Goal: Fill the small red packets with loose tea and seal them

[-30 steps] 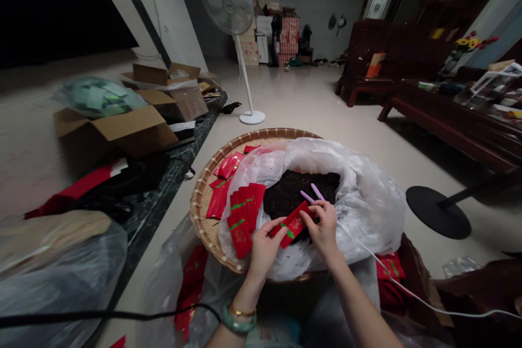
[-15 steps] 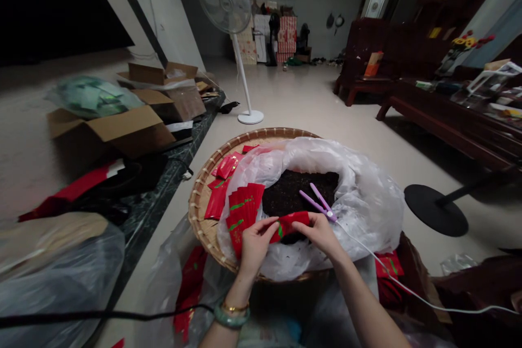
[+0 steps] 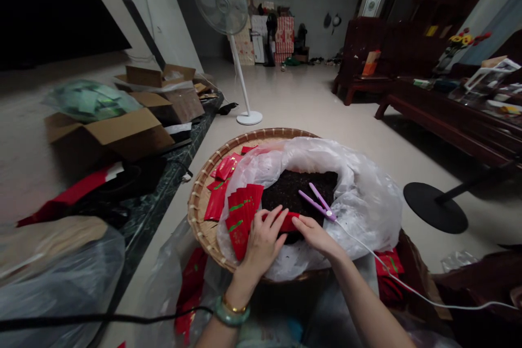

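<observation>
Plainly red, slim packet [image 3: 289, 222], pinched in right hand [image 3: 317, 235], grip of left hand [image 3: 262, 243] unclear

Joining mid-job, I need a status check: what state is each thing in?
Left hand: open, fingers at packet's left end
Right hand: pinching packet's right end
Packet: held; sealed or not, cannot tell
Tongs: arms open, corded; heat unknown
Bag: open, dark contents showing
Fanned packets: overlapping
Tray: partly covered
Box: flaps open
Fan: standing; running unclear
</observation>
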Motion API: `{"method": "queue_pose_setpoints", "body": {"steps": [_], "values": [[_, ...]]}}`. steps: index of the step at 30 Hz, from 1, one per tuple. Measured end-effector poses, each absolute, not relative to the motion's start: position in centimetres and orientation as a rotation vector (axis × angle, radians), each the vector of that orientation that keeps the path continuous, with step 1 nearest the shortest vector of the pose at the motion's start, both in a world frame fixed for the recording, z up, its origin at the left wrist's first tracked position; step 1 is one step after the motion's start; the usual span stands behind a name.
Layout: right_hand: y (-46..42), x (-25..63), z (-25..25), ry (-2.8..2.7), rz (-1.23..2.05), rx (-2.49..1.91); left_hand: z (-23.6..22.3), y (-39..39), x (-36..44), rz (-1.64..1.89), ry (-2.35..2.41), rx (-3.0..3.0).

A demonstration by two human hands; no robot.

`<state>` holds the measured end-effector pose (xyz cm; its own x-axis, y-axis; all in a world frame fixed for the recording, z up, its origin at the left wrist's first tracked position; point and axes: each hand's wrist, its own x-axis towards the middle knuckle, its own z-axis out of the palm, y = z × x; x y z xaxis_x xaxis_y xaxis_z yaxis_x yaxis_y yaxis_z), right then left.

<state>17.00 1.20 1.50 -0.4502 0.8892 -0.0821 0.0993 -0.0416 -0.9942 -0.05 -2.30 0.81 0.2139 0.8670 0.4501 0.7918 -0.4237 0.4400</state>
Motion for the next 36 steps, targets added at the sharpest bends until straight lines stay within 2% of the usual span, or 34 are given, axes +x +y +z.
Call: {"method": "queue_pose_setpoints", "body": {"steps": [14,18,21,26,31,36], "values": [[2.0,17.6,3.9,-1.711,1.479,-0.957,-0.6,-0.6,0.1,1.235,1.545,2.126],[3.2,18.7,3.5,-1.498,1.212,-1.131,-1.2,-0.4,0.1,1.328,1.600,2.017],[3.7,19.3,2.4,-1.884,0.965,-1.327,-1.6,-0.4,0.1,1.407,1.613,1.937],[3.3,18.4,0.9,-2.626,0.789,-1.458,-2.4,-0.4,0.0,1.477,1.610,1.875],[3.6,17.0,0.9,-2.827,0.729,-1.377,-2.8,-0.3,-0.1,1.487,1.600,1.867],[3.9,17.0,0.6,-2.797,0.762,-1.392,-2.9,-0.4,-0.1,1.478,1.589,1.853]]}}
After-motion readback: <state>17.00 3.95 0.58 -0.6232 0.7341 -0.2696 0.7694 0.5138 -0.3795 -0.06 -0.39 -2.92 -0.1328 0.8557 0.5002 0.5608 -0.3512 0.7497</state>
